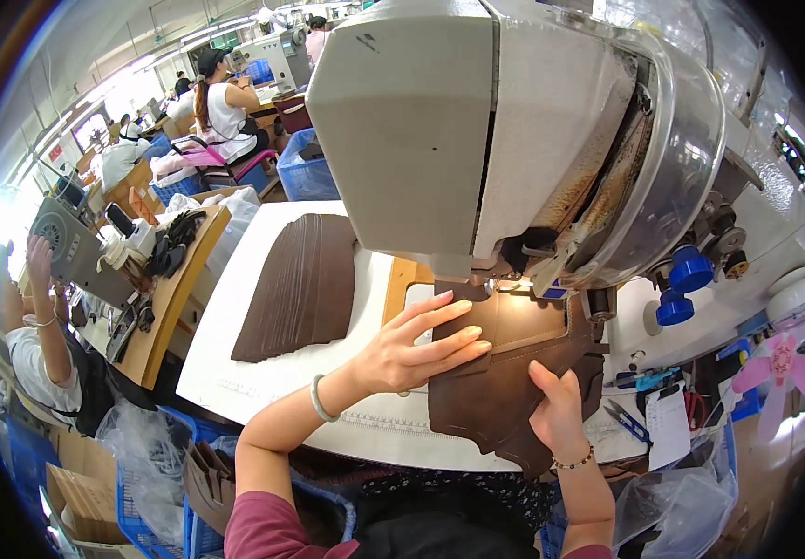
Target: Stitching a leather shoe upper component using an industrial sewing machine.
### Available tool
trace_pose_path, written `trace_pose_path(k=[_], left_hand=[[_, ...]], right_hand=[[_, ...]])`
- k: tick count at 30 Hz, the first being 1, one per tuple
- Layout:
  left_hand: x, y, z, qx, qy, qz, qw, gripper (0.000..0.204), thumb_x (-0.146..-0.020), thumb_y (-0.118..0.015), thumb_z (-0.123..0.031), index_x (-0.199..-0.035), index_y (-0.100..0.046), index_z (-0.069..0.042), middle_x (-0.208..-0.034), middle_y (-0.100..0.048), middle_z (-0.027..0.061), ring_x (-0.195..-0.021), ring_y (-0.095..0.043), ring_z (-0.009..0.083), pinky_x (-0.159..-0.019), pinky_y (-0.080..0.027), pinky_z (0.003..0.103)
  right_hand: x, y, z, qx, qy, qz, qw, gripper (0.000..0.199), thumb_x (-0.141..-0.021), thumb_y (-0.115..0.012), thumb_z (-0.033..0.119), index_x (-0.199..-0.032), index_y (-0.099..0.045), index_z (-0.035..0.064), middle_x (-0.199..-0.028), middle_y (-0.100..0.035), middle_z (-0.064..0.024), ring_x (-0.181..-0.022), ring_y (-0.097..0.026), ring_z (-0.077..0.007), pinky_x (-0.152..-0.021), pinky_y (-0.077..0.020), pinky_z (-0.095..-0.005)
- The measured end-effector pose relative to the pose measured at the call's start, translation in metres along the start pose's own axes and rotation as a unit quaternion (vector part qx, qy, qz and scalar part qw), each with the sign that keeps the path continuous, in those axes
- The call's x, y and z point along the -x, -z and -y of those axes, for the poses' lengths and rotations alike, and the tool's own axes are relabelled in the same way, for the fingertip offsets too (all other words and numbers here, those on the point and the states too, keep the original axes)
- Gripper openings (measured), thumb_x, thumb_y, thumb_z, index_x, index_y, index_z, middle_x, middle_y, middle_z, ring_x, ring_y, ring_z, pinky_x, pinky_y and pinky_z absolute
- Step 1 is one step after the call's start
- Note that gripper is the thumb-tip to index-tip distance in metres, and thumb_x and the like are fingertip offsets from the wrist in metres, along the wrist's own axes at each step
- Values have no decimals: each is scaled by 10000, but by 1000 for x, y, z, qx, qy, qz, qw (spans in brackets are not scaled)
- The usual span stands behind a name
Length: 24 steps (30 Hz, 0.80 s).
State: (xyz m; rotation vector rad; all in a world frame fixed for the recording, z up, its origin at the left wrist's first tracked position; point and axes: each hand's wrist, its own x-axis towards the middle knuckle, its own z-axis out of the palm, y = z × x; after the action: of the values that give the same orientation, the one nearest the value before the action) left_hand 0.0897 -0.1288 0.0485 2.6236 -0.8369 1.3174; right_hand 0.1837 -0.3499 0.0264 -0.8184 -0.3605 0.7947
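A brown leather piece (482, 405) with a stitched rectangular opening lies under the head of a sewing machine (412, 130). My left hand (412, 349) rests flat on its left part, fingers stretched out and spread towards the needle area. The right hand (561, 415) is at the near right part of the leather, thumb pointing up and fingers curled, closed on the piece. Its fingertips are partly hidden. A lamp lights the leather around the needle, which the machine head mostly hides. To the left, a fanned stack of brown leather pieces (300, 289) lies on the white table (225, 382).
Small snips (628, 421), a white card (668, 427) and a pink fan (780, 365) are at the right. Blue baskets (146, 503) with plastic bags stand below the table's left edge. One co-worker (44, 363) sits at the left, another (225, 107) farther back.
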Motion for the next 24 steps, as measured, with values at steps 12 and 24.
trace_pose_path(k=[12,24], left_hand=[[-6,11,0,-33,-32,24,999,363,-689,-631,-103,-1041,-699,-50,-1070,-616,42,-1056,-602,281,-945,-513,430],[-10,11,0,-48,-24,22,998,347,-734,-624,-113,-1072,-697,-82,-1108,-603,7,-1067,-602,233,-943,-523,362]], right_hand=[[-14,17,31,761,528,130,353,271,-748,-657,70,-1008,-586,105,-1119,-586,-63,-1069,-563,-253,-926,-441,-369],[-46,13,26,648,646,142,378,188,-737,-673,110,-913,-681,175,-984,-655,66,-762,-542,-69,-709,-429,-233]])
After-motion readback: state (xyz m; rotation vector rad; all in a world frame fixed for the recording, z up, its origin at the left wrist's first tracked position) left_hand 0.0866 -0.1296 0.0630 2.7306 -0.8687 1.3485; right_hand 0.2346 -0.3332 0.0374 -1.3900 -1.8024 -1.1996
